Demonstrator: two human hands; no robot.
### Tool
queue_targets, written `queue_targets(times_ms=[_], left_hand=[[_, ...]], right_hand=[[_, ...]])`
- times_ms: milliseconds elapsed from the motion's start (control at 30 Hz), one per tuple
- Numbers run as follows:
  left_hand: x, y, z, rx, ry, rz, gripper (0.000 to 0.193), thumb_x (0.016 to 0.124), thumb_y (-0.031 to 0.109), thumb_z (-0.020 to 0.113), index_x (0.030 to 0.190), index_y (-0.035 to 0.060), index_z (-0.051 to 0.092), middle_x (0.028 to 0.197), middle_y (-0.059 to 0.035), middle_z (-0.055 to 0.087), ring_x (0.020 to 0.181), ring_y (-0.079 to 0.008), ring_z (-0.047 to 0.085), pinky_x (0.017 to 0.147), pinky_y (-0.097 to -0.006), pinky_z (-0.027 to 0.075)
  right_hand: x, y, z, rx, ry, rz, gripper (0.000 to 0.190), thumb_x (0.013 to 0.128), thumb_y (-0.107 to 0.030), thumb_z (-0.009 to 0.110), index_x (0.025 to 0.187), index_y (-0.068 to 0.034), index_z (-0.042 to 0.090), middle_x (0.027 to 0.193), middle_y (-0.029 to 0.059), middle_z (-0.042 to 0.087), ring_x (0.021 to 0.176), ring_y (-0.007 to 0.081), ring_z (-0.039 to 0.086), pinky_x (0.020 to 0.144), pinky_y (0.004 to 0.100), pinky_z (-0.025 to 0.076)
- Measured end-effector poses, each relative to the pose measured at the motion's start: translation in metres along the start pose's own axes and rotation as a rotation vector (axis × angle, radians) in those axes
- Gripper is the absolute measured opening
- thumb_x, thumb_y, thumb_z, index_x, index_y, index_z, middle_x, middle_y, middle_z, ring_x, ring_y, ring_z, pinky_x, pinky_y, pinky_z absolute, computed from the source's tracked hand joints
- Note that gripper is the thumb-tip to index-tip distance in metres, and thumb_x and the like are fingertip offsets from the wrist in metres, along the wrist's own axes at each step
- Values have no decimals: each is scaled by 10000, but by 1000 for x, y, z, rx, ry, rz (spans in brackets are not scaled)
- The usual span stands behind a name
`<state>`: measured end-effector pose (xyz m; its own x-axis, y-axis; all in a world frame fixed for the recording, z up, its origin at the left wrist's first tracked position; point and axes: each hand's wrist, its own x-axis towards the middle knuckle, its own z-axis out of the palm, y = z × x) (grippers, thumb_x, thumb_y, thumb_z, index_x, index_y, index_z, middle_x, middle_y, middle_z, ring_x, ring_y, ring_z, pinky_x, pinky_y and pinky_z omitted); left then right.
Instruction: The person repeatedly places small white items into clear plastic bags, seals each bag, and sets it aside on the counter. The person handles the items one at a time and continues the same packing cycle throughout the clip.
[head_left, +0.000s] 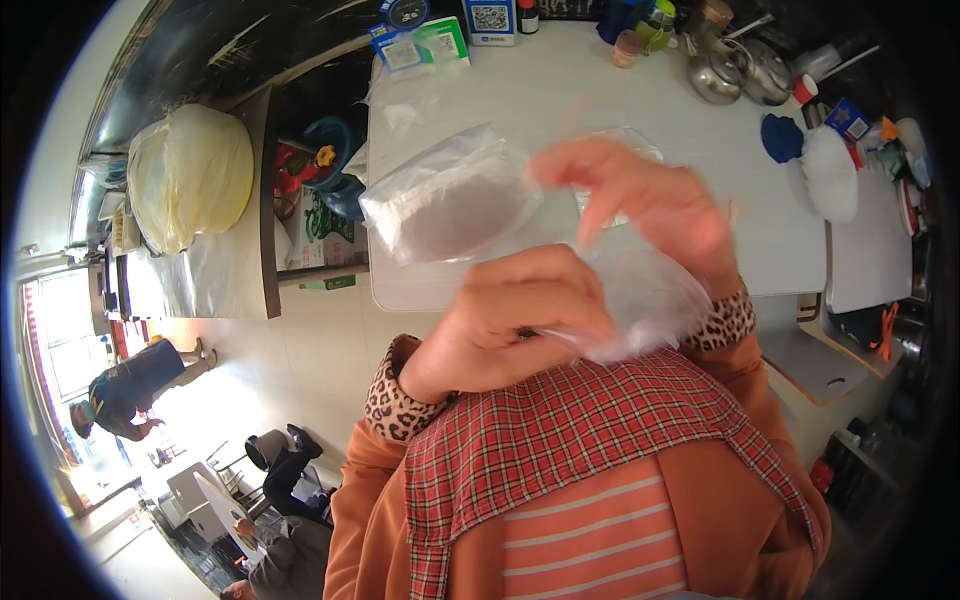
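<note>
My left hand (525, 319) pinches a thin, clear plastic bag (656, 307) near its edge, in front of my red plaid apron. Above the bag, my right hand (645, 195) is raised and blurred by motion, its fingers apart; nothing shows between them. A stack of clear plastic bags or film (457, 199) lies on the white table (420, 289) beyond my left hand. Behind my right hand, another clear plastic piece (626, 139) rests on the table, partly hidden.
Steel kettles (716, 75), jars and printed code stands (491, 19) line the table's far edge. On the left counter sits a large yellowish plastic bag (191, 176). Two people (135, 386) are at the lower left. A stool seat (817, 367) stands right.
</note>
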<state>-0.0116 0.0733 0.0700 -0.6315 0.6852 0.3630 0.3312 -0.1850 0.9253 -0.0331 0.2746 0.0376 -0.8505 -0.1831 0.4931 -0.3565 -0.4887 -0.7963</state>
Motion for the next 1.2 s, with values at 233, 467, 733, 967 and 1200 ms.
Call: queue_targets(times_ms=[233,467,733,967,1200], left_hand=[[-56,-23,-40,31,621,-359,74,745,-20,694,802,-5,649,740,-14,578,634,-69,493,564,-198,388],[-68,-85,-89,417,1090,-445,70,807,51,660,800,-13,633,642,45,537,580,-9,410,508,-162,317],[-78,-179,-105,-321,1340,-698,210,849,19,562,1013,-109,582,849,-118,639,706,-191,617,622,-283,500],[-121,-152,-109,-936,1091,-711,198,891,85,550,1045,-39,546,914,-77,611,721,-148,579,634,-292,503],[-155,-133,-91,-1320,898,-556,169,892,43,518,1053,-9,528,954,-68,620,846,-184,575,820,-335,475]], right_hand=[[3,40,-25,377,-348,474,222,828,-227,630,762,-20,579,696,39,550,660,168,560,613,289,437],[31,115,-44,-172,137,680,103,864,-101,582,836,-9,619,725,-16,580,608,25,498,545,194,418],[27,206,-27,-82,549,893,114,858,-88,582,842,12,634,667,-5,528,519,45,422,428,212,342],[9,159,-65,358,411,1075,93,861,-83,589,865,10,600,695,3,528,567,70,506,456,181,412],[-1,146,-53,364,554,1087,106,881,-103,567,914,-8,600,845,65,619,723,143,605,665,266,526]])
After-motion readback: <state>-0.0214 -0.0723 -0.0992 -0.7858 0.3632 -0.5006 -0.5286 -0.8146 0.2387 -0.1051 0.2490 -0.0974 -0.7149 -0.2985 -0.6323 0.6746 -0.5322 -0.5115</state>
